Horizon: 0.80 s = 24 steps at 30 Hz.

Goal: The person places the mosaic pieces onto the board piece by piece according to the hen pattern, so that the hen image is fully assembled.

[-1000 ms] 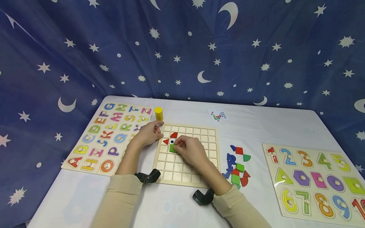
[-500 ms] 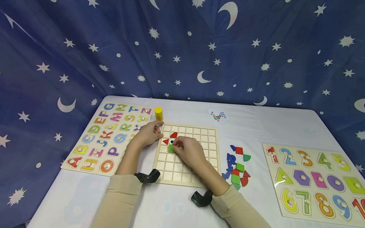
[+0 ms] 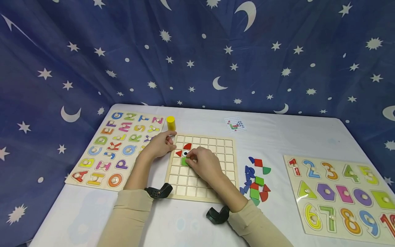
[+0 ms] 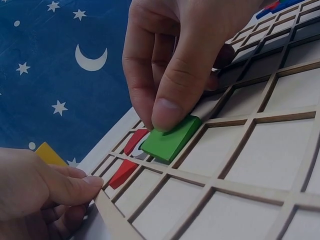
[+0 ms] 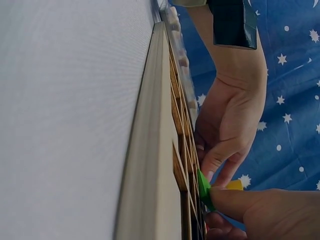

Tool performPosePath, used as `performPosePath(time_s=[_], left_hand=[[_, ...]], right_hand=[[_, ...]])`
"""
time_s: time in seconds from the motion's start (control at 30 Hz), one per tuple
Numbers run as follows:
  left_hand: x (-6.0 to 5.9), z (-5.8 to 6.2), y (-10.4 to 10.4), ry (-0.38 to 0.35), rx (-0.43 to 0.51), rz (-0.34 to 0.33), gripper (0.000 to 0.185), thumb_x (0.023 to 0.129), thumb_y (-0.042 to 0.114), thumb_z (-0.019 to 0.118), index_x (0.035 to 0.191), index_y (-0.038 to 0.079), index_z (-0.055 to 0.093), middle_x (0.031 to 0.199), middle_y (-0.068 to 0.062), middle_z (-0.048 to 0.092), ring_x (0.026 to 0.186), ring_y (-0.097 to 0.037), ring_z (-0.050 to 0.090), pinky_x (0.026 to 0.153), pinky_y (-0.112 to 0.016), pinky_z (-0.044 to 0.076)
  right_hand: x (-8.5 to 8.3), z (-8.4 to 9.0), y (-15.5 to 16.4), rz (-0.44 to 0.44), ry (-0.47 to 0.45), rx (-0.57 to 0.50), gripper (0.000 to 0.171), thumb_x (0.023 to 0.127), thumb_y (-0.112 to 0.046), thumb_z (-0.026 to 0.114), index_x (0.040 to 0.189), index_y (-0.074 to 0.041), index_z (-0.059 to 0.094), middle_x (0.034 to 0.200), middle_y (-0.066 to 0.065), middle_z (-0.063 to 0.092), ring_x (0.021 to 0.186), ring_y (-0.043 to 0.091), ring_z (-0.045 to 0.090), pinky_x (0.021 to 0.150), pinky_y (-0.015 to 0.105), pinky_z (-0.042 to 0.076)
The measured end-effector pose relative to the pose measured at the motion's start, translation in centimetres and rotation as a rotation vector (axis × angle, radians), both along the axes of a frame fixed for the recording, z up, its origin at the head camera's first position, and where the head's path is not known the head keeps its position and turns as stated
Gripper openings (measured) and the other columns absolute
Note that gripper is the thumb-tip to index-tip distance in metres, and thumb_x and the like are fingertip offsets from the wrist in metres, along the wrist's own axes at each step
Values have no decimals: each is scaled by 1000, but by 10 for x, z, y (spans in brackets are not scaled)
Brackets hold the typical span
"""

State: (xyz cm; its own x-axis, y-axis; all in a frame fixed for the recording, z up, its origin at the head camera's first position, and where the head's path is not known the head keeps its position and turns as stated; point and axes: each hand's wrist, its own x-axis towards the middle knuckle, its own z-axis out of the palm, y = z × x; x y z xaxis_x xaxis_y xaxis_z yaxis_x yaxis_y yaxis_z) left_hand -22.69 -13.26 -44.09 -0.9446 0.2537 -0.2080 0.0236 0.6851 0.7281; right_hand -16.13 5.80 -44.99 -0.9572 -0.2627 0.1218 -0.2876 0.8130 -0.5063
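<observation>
Step in hand: seating a tile. Right hand pinches the flat green square wooden tile between thumb and fingertips; the tile is tilted, its near edge riding on a grid rib, its far edge dipping into a cell of the pale wooden grid board. Left hand, fingers curled loosely together, presses against the board's left edge, thumb and fingertips touching the frame.

Just beyond the right fingertips: a red triangular tile, a red quarter-round tile and a white eye tile, already in cells.

Judgement: the tile is not yet flat. Next move calls for squaring it to the cell walls and pressing down level while the other hand holds the board.

Writing legible: the alphabet peg puzzle board, left of the left hand, shows letters including A, B, C, E, P, Q. The number peg puzzle board, well right of the right hand, shows 1–9. The small pattern card beyond the board is too small to read.
</observation>
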Motion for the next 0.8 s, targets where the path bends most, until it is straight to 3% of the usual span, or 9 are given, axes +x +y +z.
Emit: performPosePath(time_s=[0.37, 0.8], left_hand=[[-1, -1, -2, -8, 13, -2, 52, 88, 11, 64, 137, 7, 47, 88, -4, 52, 77, -15, 47, 71, -29, 38], [0, 1, -1, -8, 11, 7, 53, 88, 12, 65, 137, 8, 48, 88, -4, 54, 76, -16, 48, 69, -28, 38]], right_hand=[[0, 4, 2, 42, -23, 49, 19, 81, -32, 74, 94, -18, 76, 84, -6, 64, 75, 8, 59, 64, 25, 46], [-2, 6, 4, 56, -52, 67, 21, 80, -34, 75, 96, -21, 76, 86, -8, 65, 75, 7, 59, 63, 24, 45]])
